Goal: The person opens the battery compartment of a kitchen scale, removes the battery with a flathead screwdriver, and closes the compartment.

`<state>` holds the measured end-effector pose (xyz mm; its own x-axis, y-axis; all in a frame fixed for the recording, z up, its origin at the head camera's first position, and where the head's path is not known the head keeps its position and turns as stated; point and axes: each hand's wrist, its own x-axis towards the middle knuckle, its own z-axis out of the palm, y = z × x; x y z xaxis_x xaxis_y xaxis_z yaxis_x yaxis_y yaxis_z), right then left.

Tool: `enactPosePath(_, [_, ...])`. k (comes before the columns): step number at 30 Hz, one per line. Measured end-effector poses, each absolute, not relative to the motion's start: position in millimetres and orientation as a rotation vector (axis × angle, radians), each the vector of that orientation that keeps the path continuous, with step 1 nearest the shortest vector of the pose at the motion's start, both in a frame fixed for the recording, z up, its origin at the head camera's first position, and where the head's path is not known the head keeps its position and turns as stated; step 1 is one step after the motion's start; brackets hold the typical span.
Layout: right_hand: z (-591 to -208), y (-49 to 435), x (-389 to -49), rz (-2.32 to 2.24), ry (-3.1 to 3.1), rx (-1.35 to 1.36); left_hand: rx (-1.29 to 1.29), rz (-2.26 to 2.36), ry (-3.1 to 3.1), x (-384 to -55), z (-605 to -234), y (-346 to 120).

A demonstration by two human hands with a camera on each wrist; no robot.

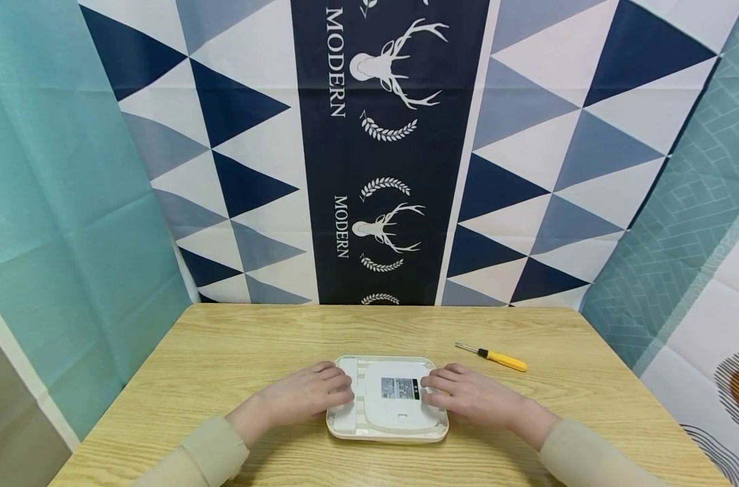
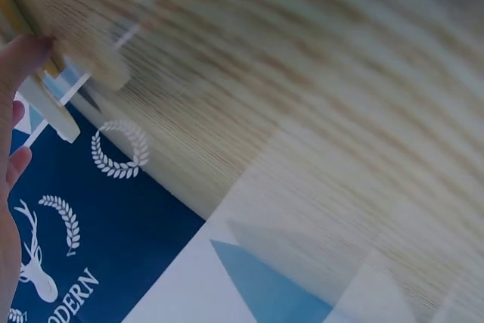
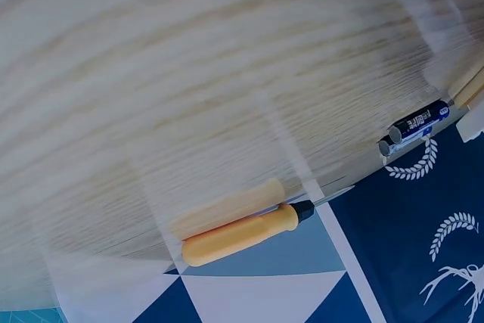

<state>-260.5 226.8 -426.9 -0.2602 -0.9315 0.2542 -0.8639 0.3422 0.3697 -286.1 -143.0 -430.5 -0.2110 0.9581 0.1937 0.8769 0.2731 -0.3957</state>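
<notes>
A flat white device with rounded corners [image 1: 378, 436] lies on the table with its labelled underside up. My left hand [image 1: 308, 393] grips its left edge, fingers bent over the rim. At the opposite edge, my right hand [image 1: 476, 396] holds the device with its fingers bent over the side. A printed label [image 1: 398, 388] is between the hands. In the left wrist view, the thumb [image 2: 29, 54] touches a yellowish edge, with a white strip [image 2: 53, 111] below it. Two dark batteries [image 3: 416, 126] show beside the device in the right wrist view; I cannot make them out from the head.
A screwdriver with a yellow handle [image 1: 506, 360] lies to the right, behind my right hand. The wooden table [image 1: 254, 338] ends at a patterned cloth [image 1: 375, 169] at the back. Teal cloth [image 1: 71, 203] hangs along the left side.
</notes>
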Motion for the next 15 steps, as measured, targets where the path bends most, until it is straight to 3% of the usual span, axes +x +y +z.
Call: enactPosePath(15, [-430.0,221.3,-257.0,-0.326,-2.15,1.579,-1.713,0.525,-1.973,-286.6,-427.6,-144.7])
